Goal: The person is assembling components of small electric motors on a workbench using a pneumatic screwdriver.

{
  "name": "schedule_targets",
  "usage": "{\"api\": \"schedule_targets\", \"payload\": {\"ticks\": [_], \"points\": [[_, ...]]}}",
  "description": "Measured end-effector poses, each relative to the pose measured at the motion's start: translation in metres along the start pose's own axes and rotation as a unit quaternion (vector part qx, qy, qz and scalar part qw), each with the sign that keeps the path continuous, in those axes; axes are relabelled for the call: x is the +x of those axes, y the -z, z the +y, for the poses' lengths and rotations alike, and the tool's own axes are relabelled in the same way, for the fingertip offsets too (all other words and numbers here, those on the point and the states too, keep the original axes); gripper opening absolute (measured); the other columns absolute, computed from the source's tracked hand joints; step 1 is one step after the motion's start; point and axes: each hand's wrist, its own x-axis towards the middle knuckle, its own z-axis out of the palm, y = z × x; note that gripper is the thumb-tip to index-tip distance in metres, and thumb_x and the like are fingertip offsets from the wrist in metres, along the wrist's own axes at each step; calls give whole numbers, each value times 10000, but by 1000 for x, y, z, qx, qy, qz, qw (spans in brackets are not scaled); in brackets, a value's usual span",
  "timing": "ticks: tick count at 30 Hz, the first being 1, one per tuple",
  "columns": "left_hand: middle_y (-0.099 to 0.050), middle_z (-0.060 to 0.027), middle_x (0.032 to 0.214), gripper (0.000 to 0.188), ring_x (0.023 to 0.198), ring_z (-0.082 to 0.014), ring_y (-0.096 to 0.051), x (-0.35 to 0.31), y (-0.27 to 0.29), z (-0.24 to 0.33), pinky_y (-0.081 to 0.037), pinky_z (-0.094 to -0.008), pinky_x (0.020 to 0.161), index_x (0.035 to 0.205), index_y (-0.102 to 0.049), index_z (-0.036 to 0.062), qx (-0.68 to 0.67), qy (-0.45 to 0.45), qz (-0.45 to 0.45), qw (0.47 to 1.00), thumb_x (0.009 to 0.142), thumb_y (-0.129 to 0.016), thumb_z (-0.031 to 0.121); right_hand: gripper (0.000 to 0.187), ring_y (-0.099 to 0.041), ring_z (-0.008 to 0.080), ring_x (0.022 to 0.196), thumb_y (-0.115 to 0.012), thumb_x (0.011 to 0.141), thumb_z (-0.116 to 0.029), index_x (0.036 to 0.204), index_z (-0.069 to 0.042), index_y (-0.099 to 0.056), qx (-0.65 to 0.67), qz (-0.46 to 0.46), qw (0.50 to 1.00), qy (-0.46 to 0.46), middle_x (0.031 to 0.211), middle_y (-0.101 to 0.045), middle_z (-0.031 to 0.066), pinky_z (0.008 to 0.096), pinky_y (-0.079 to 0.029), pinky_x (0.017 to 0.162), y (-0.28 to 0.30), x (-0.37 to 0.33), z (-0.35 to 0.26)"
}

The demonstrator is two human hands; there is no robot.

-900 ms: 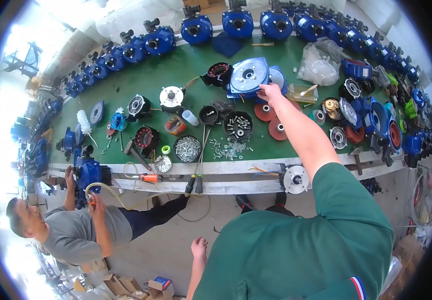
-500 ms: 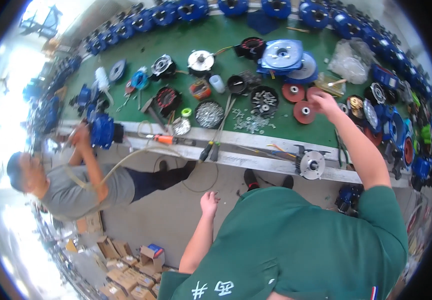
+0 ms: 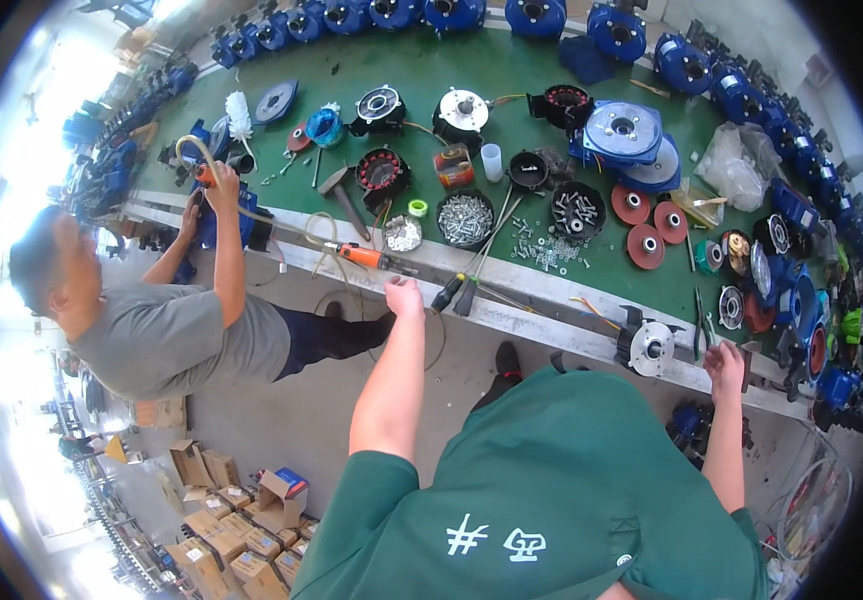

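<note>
My left hand [image 3: 404, 297] is at the bench's front edge with curled fingers, close to the bit of an orange power screwdriver [image 3: 362, 257]; whatever it may hold is hidden. My right hand [image 3: 725, 368] hangs over the front edge at the right, its fingers bent. Just beyond its fingertips lies a silver spanner [image 3: 710, 328], beside dark-handled pliers [image 3: 699, 322]; whether the fingers grip the spanner is unclear. Left of this hand, a motor part with a round silver end cover and shaft [image 3: 652, 348] rests on the pale front rail. Three reddish-brown discs [image 3: 646, 247] lie farther back.
On the green bench [image 3: 352, 85] stand a bowl of screws [image 3: 466, 218], a bowl of bolts [image 3: 579, 210], a hammer [image 3: 347, 204] and blue motor housings [image 3: 622, 130]. Long-handled screwdrivers [image 3: 466, 297] overhang the front edge. Another person [image 3: 167, 330] works at the left with an orange tool.
My right hand has drawn back from the brown discs to the front edge. My left hand has risen to the bench edge. The other person has lifted an orange tool on a hose.
</note>
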Motion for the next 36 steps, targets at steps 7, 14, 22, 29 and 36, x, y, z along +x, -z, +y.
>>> {"api": "schedule_targets", "payload": {"ticks": [7,14,22,29,36], "points": [[-619,-284,1199,649,1084,-413,-649,28,-30,49,-532,-478,939,1348,-372,-42,96,97,78,988,825,-714,130,323,-656,175,866,-603,989,-188,1275,-57,-533,15,61,998,7,1001,-675,80,329,-546,764,12,-59,8],[-613,-281,1225,554,1092,-410,-655,25,-49,106,-556,-474,948,1338,-403,-43,-85,274,157,945,876,-645,145,349,-660,200,874,-586,995,-180,1315,-57,-520,-4,85,996,-1,1022,-672,97,351,-552,770,27,-90,27],[-636,-246,1180,588,1040,-367,-684,42,-49,96,-577,-444,902,1329,-402,-50,-141,304,184,924,830,-677,95,338,-667,195,852,-589,992,-176,1302,-57,-523,6,91,996,-21,993,-681,89,343,-556,746,24,-98,44],[-692,-205,1009,396,886,-301,-697,84,-24,60,-551,-400,808,1130,-584,-106,-302,271,178,897,800,-713,71,356,-661,188,850,-593,990,-180,1307,-36,-514,-16,76,997,-17,1004,-677,93,340,-560,762,9,-90,31],[-649,-144,991,308,861,-251,-635,33,24,15,-494,-383,814,1087,-549,-65,-263,96,109,954,853,-690,77,346,-652,180,868,-599,992,-173,1299,-36,-518,2,30,999,18,1031,-676,101,343,-559,788,-8,-68,15]]}}
